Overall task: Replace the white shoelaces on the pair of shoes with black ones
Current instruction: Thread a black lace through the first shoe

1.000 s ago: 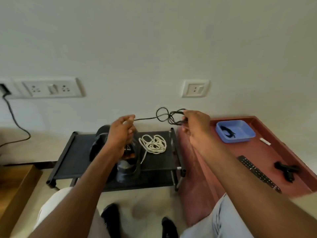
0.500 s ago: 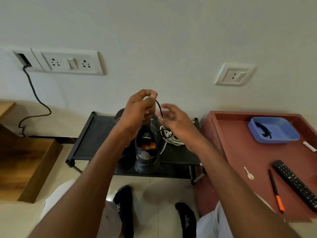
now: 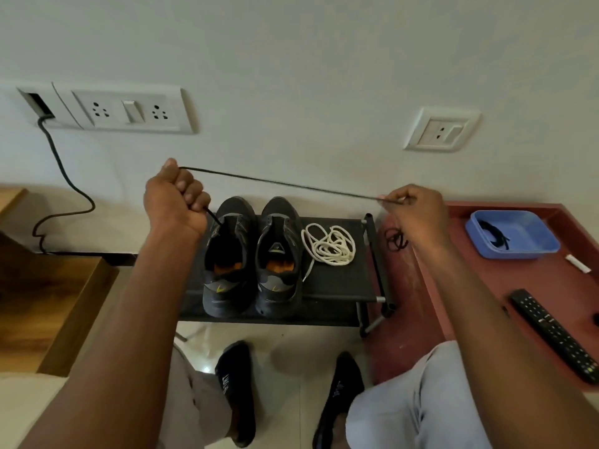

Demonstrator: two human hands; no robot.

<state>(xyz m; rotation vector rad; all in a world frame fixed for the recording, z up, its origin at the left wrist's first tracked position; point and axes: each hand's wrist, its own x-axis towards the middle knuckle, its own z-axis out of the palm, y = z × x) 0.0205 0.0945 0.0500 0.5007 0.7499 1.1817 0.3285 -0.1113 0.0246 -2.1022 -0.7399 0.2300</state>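
Black shoelace (image 3: 278,183) is stretching taut between both hands, above the pair of dark shoes. The left hand (image 3: 175,202) is clenching around one end of it, with a short tail hanging from the fist toward the left shoe (image 3: 227,264). The right hand (image 3: 413,210) is pinching the lace at its fingertips, with the spare length dangling in loops beneath it. Both shoes, the right shoe (image 3: 278,260) included, are standing side by side on a low black rack (image 3: 340,280), heels toward the person. White shoelaces (image 3: 329,244) are lying in a loose heap just beside the right shoe. On the red bench (image 3: 486,286) a blue tray (image 3: 512,234) is holding another black lace (image 3: 494,233), near a remote control (image 3: 556,335).
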